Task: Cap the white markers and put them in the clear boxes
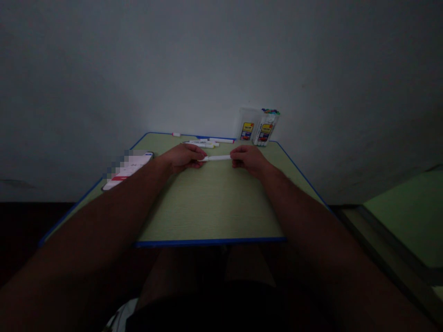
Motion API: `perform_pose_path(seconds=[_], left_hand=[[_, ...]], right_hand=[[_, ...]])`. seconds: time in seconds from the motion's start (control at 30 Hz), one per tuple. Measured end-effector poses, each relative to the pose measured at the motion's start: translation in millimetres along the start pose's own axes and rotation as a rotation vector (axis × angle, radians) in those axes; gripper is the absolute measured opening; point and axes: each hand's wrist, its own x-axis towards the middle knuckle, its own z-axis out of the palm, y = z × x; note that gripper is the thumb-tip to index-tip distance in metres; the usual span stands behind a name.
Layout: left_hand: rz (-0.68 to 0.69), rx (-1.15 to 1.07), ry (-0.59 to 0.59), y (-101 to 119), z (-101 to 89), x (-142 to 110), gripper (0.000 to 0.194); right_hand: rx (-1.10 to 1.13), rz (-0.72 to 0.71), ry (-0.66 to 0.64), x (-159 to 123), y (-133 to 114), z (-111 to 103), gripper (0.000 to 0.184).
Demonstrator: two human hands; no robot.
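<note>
A white marker (219,157) lies level between my two hands, just above or on the table. My left hand (188,156) pinches its left end, and my right hand (247,160) pinches the right end. Both ends are partly covered by fingers, so I cannot tell the marker's colour. Behind my left hand several white markers (207,145) lie loosely together; one longer marker with a pink tip (221,140) points right. Near the back edge sits a short white piece with a pink end (176,134), which looks like a marker cap.
The green table (214,207) has a blue rim and stands against a grey wall (194,64). A lit phone (129,170) rests beside my left forearm. At the back right stand a clear plastic case (246,124) and another case filled with markers (266,128).
</note>
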Motion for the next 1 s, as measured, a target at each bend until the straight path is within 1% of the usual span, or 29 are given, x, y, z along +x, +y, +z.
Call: perform_pose_path(seconds=[0.17, 0.6, 0.9, 1.0], left_hand=[[0.007, 0.018, -0.024, -1.1, -0.3, 1.2, 0.013], [0.000, 0.042, -0.005, -4.0, -0.9, 4.3, 0.014], [0.011, 0.039, -0.009, -4.9, -0.9, 5.6, 0.013], [0.020, 0.033, 0.012, -4.2, 0.5, 4.8, 0.012]], right_hand=[[-0.005, 0.005, -0.002, -0.5, 0.9, 0.7, 0.015], [-0.014, 0.010, -0.013, -1.3, 0.2, 2.3, 0.016], [0.031, -0.013, -0.027, 1.9, 3.7, -1.2, 0.018], [0.069, -0.045, -0.043, 2.0, 4.6, -2.1, 0.022]])
